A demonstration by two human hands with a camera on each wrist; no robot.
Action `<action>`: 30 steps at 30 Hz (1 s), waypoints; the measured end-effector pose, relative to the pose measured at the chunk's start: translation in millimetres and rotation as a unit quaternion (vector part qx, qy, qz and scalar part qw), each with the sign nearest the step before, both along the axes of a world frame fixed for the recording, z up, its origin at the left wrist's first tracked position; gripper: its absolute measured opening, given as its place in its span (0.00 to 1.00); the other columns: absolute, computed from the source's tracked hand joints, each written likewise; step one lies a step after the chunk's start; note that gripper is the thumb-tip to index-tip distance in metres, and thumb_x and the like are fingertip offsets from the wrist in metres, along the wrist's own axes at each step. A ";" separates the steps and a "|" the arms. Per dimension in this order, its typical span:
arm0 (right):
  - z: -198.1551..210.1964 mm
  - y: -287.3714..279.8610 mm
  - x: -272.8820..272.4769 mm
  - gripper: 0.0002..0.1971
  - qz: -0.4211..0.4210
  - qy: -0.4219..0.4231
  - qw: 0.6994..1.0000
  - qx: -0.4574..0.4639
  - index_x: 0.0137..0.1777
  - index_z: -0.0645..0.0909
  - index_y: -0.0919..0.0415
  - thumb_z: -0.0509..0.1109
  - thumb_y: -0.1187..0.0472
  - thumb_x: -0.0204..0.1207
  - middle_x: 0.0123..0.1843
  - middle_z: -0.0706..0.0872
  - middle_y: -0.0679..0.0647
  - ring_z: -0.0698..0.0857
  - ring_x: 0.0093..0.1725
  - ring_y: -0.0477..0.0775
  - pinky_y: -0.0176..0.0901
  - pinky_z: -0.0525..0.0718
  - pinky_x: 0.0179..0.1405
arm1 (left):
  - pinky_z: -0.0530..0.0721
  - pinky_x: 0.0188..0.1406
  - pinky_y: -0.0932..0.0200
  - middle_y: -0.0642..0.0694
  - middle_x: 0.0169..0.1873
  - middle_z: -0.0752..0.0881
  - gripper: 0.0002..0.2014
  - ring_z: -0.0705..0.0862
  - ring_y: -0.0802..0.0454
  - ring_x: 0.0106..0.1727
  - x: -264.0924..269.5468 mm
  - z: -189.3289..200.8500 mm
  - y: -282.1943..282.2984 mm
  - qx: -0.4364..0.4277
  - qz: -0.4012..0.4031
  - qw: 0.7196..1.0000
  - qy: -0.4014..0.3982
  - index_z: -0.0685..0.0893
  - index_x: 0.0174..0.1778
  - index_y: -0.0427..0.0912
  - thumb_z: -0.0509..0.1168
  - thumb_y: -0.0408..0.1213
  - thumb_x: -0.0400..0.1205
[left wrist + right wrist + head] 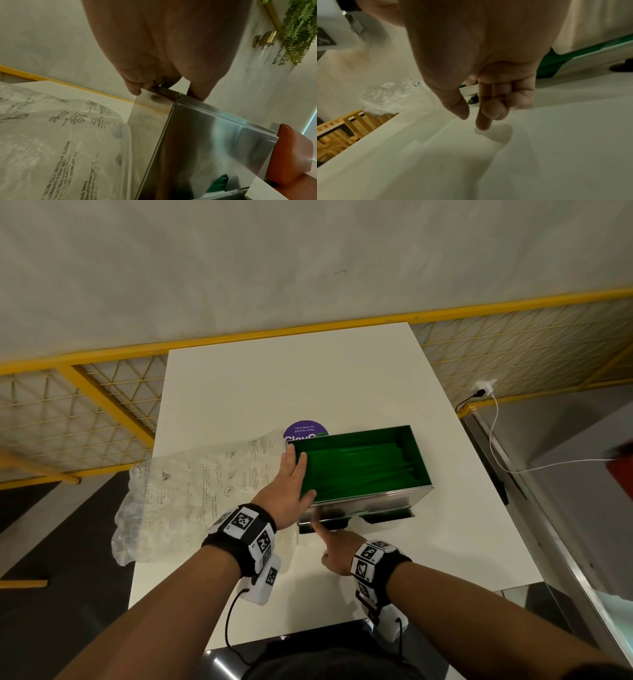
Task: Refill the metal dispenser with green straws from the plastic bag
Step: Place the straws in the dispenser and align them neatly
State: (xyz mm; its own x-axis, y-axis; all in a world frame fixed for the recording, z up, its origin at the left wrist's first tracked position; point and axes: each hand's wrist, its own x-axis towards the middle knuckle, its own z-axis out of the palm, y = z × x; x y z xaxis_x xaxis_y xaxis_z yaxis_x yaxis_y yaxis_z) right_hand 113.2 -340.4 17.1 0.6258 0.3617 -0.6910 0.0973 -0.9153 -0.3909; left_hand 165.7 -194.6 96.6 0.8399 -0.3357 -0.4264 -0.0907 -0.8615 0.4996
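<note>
Left hand (pixel 286 494): fingers (pixel 297 465) straight and together, laid over the left end wall of the metal dispenser (pixel 359 501), thumb hooked inside the near rim; in the left wrist view the fingertips (pixel 135 90) curl over the top edge of that wall. Right hand (pixel 334 549): index finger extended toward the dispenser's front tray, the other fingers (pixel 494 111) loosely curled, nothing held; whether the index tip touches the tray cannot be told. The green straws (pixel 359 470) lie in the open box with their long axis running left to right, directly to the right of the left fingers. The plastic bag (pixel 191 494), which looks empty, lies flat on the table (pixel 308 378) just left of the dispenser, under the left wrist. Judgement: filling appears complete; the left hand is nearer the straws for levelling them, the right nearer the tray. A purple sticker (pixel 306 429) sits behind the box.
</note>
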 end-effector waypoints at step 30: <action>86.7 -79.6 13.6 0.16 -0.033 -0.260 0.963 0.061 0.67 0.76 0.52 0.57 0.54 0.82 0.57 0.84 0.53 0.83 0.55 0.55 0.48 0.81 0.53 | 0.48 0.82 0.51 0.37 0.83 0.53 0.27 0.47 0.42 0.84 4.1 19.5 -18.7 0.065 -0.059 0.990 -0.112 0.57 0.82 0.40 0.53 0.43 0.87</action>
